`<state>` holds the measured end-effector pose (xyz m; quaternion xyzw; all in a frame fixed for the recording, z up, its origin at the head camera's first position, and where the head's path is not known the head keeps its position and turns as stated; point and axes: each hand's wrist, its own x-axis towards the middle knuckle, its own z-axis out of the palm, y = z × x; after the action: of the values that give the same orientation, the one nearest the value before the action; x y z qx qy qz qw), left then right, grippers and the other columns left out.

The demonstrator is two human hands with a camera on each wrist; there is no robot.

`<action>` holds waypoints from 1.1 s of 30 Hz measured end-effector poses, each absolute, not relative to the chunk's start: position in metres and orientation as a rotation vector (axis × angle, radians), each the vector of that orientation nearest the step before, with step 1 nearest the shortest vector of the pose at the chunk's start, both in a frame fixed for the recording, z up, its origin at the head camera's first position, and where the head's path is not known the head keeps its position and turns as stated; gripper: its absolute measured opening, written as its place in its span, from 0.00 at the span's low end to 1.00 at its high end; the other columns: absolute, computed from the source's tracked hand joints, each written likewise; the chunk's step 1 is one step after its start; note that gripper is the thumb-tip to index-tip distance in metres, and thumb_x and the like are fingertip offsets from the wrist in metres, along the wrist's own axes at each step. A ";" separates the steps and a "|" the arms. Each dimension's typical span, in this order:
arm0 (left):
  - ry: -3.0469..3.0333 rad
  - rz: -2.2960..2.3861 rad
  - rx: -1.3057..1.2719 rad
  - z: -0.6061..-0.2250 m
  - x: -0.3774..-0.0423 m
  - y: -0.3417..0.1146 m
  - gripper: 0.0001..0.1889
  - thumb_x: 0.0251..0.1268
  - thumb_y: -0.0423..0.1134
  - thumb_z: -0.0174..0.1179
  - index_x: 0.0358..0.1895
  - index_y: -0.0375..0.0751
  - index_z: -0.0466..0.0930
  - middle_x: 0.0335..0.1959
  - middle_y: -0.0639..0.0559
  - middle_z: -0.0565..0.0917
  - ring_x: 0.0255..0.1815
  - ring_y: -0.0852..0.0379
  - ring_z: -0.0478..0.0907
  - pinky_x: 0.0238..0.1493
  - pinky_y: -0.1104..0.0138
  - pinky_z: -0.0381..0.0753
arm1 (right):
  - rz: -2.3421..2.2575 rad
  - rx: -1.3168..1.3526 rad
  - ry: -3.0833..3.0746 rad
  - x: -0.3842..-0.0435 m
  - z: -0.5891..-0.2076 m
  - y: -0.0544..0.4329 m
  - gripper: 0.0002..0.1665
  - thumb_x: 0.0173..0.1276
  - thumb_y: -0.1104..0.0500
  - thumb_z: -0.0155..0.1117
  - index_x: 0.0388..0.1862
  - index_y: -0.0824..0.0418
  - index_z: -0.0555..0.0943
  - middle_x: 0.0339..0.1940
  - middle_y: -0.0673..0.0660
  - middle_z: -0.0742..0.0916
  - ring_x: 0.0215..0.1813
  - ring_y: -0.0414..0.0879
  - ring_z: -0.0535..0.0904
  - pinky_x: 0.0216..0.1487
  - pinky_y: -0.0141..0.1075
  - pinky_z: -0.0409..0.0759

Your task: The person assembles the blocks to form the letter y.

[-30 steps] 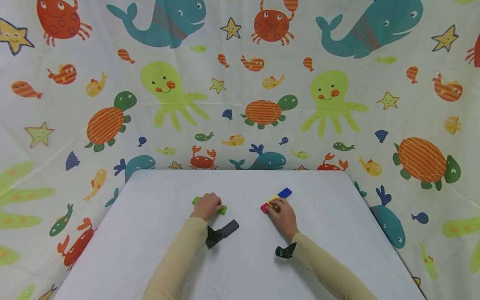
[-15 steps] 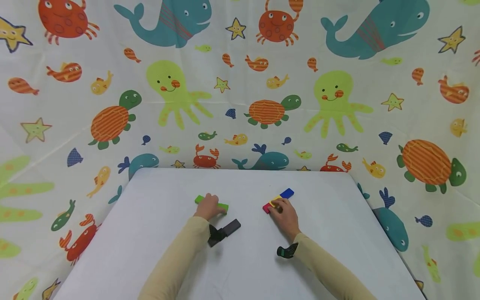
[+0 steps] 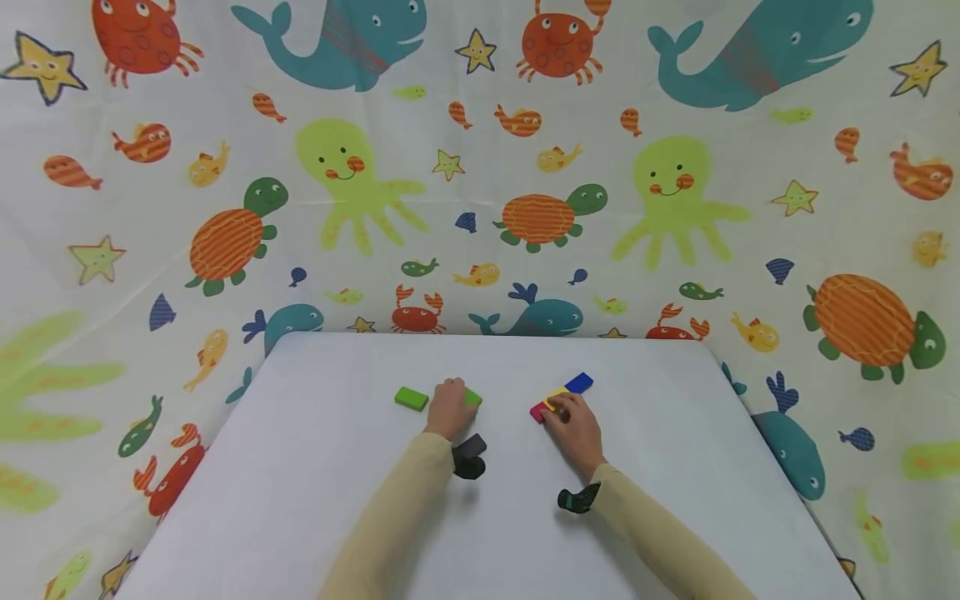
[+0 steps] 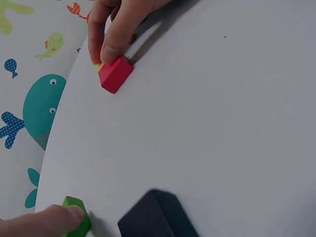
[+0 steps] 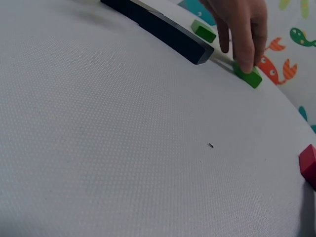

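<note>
My left hand grips a green block on the white table, thumb on its near side. A second green block lies apart to the left. To the right, a red block, a yellow one mostly covered by fingers, and a blue block stand in a slanting row. My right hand pinches the yellow block, its thumb close to the red one. Below my left hand lies a dark grey block, partly hidden by the wrist; the right wrist view shows a long dark bar there.
Black wrist cameras sit at both wrists, the right one low over the table. Behind the table hangs a cloth printed with sea animals.
My left hand has slid right with one green block, parting it from the other green block, which stays at the left. My right hand keeps its place at the coloured row.
</note>
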<state>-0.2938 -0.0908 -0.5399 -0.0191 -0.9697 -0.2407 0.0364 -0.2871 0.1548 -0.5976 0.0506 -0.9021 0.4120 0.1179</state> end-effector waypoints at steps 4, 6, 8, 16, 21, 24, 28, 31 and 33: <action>-2.890 -0.801 -0.084 -0.555 -0.308 -0.069 0.17 0.59 0.33 0.66 0.48 0.26 0.79 0.47 0.35 0.78 0.46 0.42 0.74 0.48 0.54 0.78 | 1.203 0.146 -2.646 -0.288 -0.594 0.161 0.18 0.65 0.53 0.70 0.50 0.62 0.84 0.50 0.57 0.81 0.45 0.49 0.76 0.47 0.42 0.75; -2.852 -0.838 -0.112 -0.560 -0.312 -0.064 0.15 0.58 0.32 0.66 0.47 0.27 0.80 0.48 0.34 0.78 0.47 0.41 0.74 0.48 0.54 0.78 | 1.199 0.151 -2.641 -0.288 -0.595 0.159 0.18 0.65 0.54 0.70 0.49 0.62 0.84 0.50 0.57 0.81 0.45 0.48 0.76 0.47 0.42 0.75; -2.833 -0.897 -0.102 -0.562 -0.316 -0.059 0.15 0.58 0.33 0.67 0.46 0.27 0.81 0.50 0.34 0.77 0.48 0.41 0.74 0.50 0.53 0.77 | 1.184 0.152 -2.643 -0.289 -0.596 0.158 0.18 0.64 0.54 0.70 0.50 0.62 0.84 0.49 0.56 0.81 0.45 0.48 0.76 0.47 0.42 0.75; -2.722 -1.145 -0.053 -0.561 -0.319 -0.040 0.21 0.58 0.38 0.70 0.52 0.29 0.81 0.55 0.36 0.78 0.54 0.39 0.72 0.53 0.52 0.75 | 1.176 0.137 -2.658 -0.288 -0.599 0.155 0.18 0.64 0.53 0.70 0.50 0.61 0.84 0.51 0.56 0.80 0.46 0.49 0.76 0.51 0.44 0.77; -2.762 -1.107 -0.071 -0.562 -0.317 -0.029 0.22 0.60 0.41 0.69 0.53 0.30 0.82 0.57 0.38 0.79 0.54 0.39 0.72 0.53 0.52 0.72 | 1.149 0.138 -2.649 -0.288 -0.599 0.154 0.18 0.64 0.54 0.71 0.50 0.60 0.84 0.49 0.55 0.80 0.45 0.48 0.76 0.49 0.44 0.77; -2.744 -1.126 -0.043 -0.563 -0.317 -0.025 0.20 0.60 0.39 0.68 0.52 0.29 0.82 0.57 0.38 0.79 0.53 0.39 0.73 0.52 0.52 0.72 | 1.163 0.128 -2.653 -0.288 -0.598 0.154 0.18 0.64 0.54 0.71 0.50 0.60 0.84 0.49 0.55 0.80 0.45 0.48 0.76 0.48 0.43 0.76; -2.702 -1.136 0.001 -0.566 -0.317 -0.020 0.18 0.59 0.35 0.68 0.51 0.29 0.83 0.55 0.37 0.80 0.52 0.39 0.74 0.51 0.52 0.72 | 1.175 0.109 -2.677 -0.288 -0.599 0.155 0.19 0.65 0.53 0.70 0.51 0.60 0.84 0.50 0.55 0.80 0.45 0.48 0.76 0.49 0.42 0.76; -2.681 -1.133 0.020 -0.568 -0.318 -0.018 0.17 0.58 0.34 0.68 0.49 0.28 0.83 0.53 0.37 0.81 0.51 0.38 0.74 0.50 0.52 0.73 | 1.164 0.109 -2.682 -0.288 -0.600 0.156 0.19 0.65 0.52 0.70 0.51 0.60 0.83 0.51 0.55 0.80 0.46 0.48 0.76 0.50 0.43 0.76; -2.677 -1.148 0.021 -0.569 -0.318 -0.016 0.17 0.58 0.34 0.68 0.49 0.29 0.84 0.53 0.37 0.81 0.52 0.39 0.74 0.51 0.52 0.73 | 1.156 0.117 -2.673 -0.289 -0.601 0.156 0.19 0.65 0.53 0.70 0.51 0.60 0.83 0.51 0.55 0.80 0.46 0.48 0.76 0.50 0.44 0.76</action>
<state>-0.3181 -0.0161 -0.5687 0.0071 -0.9130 -0.3915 0.1142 -0.2887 0.1563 -0.6010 0.0399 -0.9112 0.3941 0.1134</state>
